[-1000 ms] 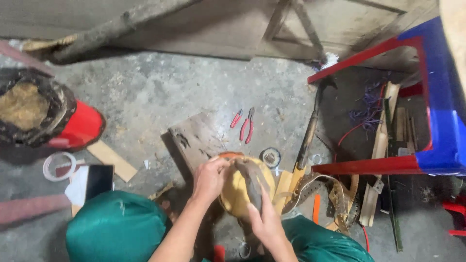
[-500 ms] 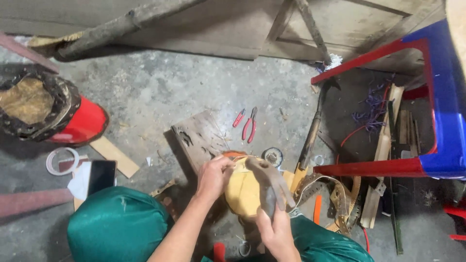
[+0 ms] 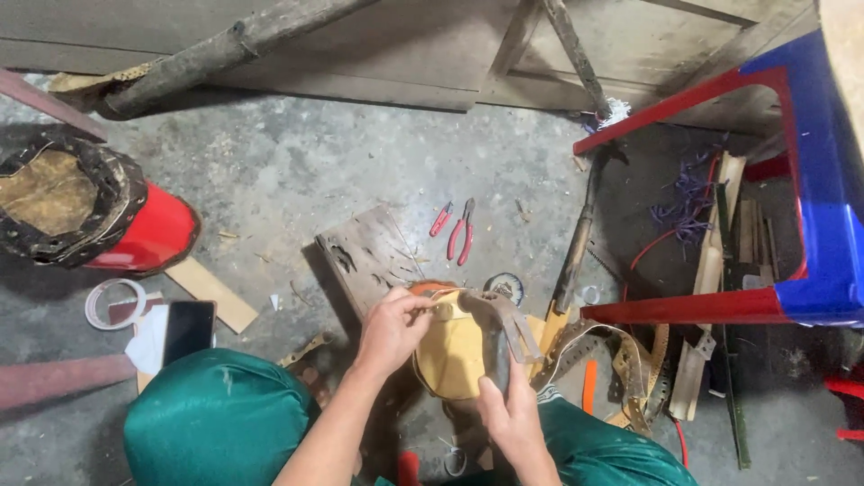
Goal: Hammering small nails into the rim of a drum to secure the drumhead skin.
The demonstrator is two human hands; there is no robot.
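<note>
Head view, looking down at a concrete floor [image 3: 270,171] with one blue-and-red plastic stool [image 3: 810,225] at its right edge and one red container [image 3: 144,238] with a ragged dark rim at its left edge. Two green-clad knees [image 3: 216,418] sit at the bottom edge. Between them is one tan leather piece [image 3: 454,346] — rounded, resting near the bottom middle of the floor, with a grey leather strap [image 3: 508,319] across its top. The left hand [image 3: 391,328] lies on the piece's left side, its grip pinching the strap's end at the upper rim. The right hand [image 3: 508,405] comes from below, fingers pressed together around the piece's lower right side. Just above the piece lies one worn wooden board [image 3: 364,252]; beyond it, one pair of red-handled pliers [image 3: 461,232]. One hammer [image 3: 576,243] lies to the right. Toward the left edge are one black phone [image 3: 189,328] and one roll of pale tape [image 3: 115,301] — both well apart from the hands.
</note>
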